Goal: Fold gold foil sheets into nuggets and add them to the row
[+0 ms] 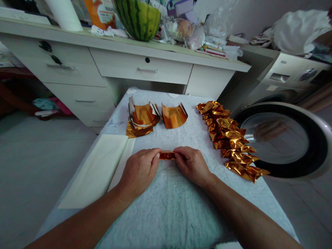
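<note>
Between my two hands is a narrow strip of shiny copper-gold foil (167, 156), folded or rolled, lying level over the middle of the cloth-covered table. My left hand (141, 169) pinches its left end between thumb and fingers. The right end is pinched in my right hand (193, 164). Beyond my hands stands a stack of curled foil sheets (144, 116), with one single curled sheet (174, 116) to its right. A long row of folded foil pieces (233, 141) runs down the table's right side.
Pale paper sheets (95, 169) lie left on the table (166, 214). Behind is a white counter (166, 52) with drawers, holding a watermelon half (138, 19) and plastic bags. A washing machine's open round door (282, 140) is close to the table's right edge.
</note>
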Demonstrator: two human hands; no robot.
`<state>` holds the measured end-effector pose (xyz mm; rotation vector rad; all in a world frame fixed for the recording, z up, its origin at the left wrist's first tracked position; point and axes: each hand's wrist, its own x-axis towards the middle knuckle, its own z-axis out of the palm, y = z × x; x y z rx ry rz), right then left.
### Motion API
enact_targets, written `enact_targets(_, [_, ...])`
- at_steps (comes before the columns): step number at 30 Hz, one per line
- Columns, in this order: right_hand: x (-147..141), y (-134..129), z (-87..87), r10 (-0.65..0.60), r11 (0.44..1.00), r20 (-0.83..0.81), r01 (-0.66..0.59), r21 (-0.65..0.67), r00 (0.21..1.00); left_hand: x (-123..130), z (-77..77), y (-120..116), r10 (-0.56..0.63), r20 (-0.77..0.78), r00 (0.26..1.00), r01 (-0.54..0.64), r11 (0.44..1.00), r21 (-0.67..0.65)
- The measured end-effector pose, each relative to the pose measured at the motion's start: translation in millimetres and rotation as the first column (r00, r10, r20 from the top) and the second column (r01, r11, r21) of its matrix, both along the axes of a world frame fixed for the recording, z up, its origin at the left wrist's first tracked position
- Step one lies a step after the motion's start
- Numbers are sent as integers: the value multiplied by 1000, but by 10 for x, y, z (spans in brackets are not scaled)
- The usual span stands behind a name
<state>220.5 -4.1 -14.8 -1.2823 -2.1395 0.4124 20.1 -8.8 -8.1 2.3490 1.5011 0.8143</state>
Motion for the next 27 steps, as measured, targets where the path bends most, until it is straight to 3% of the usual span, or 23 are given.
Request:
enact_targets(10, [-46, -23, -32, 52, 998, 40, -54, 45, 998, 7, -30, 33, 32, -24, 999, -33, 999, -32])
enact_targets(20, [-67, -48, 23, -14, 998, 26, 16, -60, 1000, -9, -64, -1, -3, -122, 993, 4, 1000, 9])
enact_targets(27, [-96, -66, -35, -7, 999, 69, 10, -38, 998, 1, -54, -18, 29, -147, 989, -26, 999, 24])
